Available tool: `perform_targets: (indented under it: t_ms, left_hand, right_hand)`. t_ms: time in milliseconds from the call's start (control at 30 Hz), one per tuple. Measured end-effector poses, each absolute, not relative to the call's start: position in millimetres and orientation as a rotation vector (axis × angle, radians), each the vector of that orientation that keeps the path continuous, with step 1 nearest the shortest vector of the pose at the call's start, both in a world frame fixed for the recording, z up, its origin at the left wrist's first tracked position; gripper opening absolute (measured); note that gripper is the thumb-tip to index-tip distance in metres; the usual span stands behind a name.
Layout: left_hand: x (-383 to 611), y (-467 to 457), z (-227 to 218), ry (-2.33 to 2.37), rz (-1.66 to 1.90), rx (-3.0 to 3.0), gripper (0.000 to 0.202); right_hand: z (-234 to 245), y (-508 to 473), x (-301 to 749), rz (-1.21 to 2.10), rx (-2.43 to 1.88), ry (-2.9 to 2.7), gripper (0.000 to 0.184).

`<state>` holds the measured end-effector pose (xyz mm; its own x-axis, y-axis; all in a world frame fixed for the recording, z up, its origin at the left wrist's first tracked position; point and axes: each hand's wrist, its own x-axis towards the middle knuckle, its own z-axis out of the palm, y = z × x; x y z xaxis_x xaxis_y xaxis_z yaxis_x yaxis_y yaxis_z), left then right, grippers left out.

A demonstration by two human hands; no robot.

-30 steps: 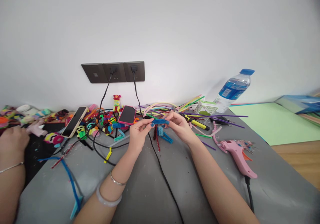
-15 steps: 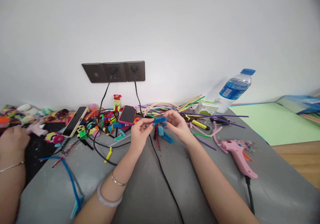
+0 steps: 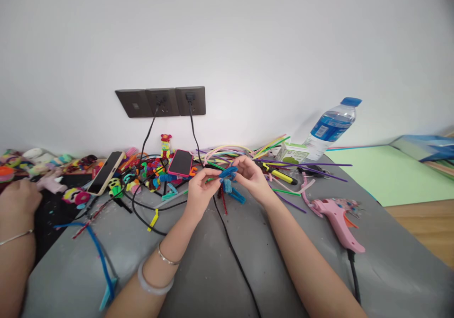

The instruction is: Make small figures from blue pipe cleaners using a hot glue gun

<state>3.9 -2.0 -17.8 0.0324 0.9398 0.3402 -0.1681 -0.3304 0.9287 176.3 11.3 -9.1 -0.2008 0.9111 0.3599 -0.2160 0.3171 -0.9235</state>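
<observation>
Between my two hands is a small folded piece of blue pipe cleaner (image 3: 229, 172), held above the table. My left hand (image 3: 203, 190) pinches its left end between thumb and fingers. On its right end, the thumb and fingers of my right hand (image 3: 250, 178) are closed as well. Just below and behind it lie light-blue folded pipe cleaners (image 3: 234, 194) and a dark red glittery pipe cleaner (image 3: 223, 200). Fingers partly cover the blue piece, so its full shape is hidden.
A pink glue gun (image 3: 340, 223) lies at right, near a tilted water bottle (image 3: 331, 129) and a yellow-black cutter (image 3: 280, 174). A black cable (image 3: 230, 244) crosses the table. Phones (image 3: 180, 162) and colourful pipe-cleaner figures (image 3: 166, 145) stand left. Another person's hand (image 3: 21, 200) rests far left.
The blue pipe cleaner piece has tilted, its right end now higher. My left hand has shifted slightly right, closer to my right hand.
</observation>
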Motion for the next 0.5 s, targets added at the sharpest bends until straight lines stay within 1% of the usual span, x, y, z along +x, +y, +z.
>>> perform_targets:
  t_ms: [500]
  left_hand:
    - [3.7, -0.4, -21.1, 0.794, 1.402, 1.31, 0.027]
  right_hand:
    - [-10.7, 11.9, 176.1, 1.168, -0.715, -1.405, 0.025]
